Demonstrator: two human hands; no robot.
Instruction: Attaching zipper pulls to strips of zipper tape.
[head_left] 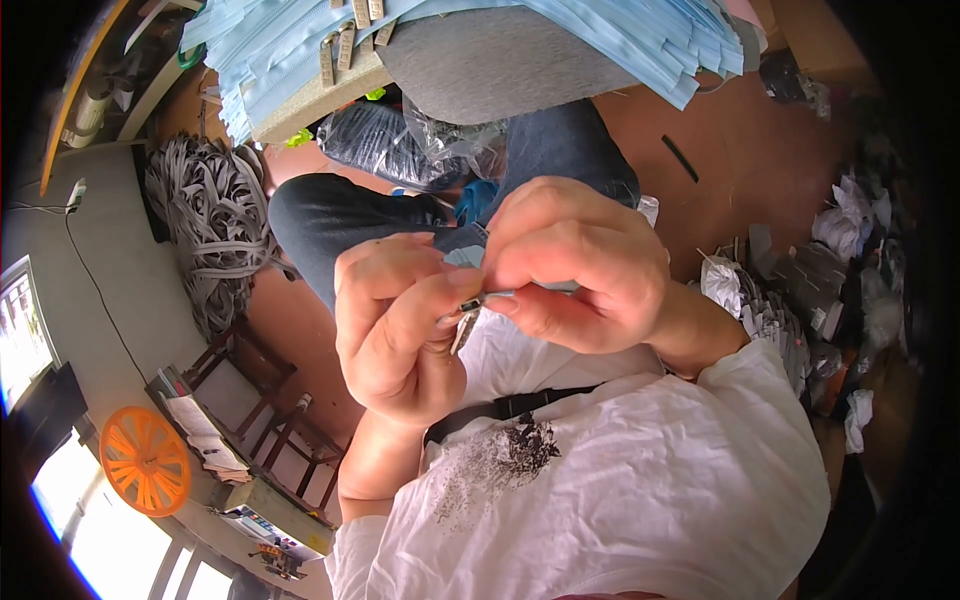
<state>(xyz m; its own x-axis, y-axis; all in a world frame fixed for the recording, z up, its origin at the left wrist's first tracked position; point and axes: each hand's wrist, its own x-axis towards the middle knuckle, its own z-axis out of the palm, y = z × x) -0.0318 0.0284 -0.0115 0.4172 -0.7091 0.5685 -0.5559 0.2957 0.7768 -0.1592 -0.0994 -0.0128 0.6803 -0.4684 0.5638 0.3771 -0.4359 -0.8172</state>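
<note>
Above my lap, both hands meet in front of my chest. My left hand (400, 320) pinches a small metal zipper slider (471, 304) between thumb and forefinger, its pull tab (462, 332) hanging down. Close against it, my right hand (580, 265) has its fingers curled and pressed together on a light blue zipper tape (463, 257). A bit of that tape shows between the two hands; the rest is hidden by the fingers. Whether the tape runs inside the slider I cannot tell.
Ahead of my knees, piled light blue zipper tapes (570, 25) and several metal sliders with tabs (345, 45) lie around a grey rounded pad (500, 65). Grey strips (210, 225) heap on the floor at left. Plastic scraps (850, 215) lie at right. An orange wheel (145, 461) stands lower left.
</note>
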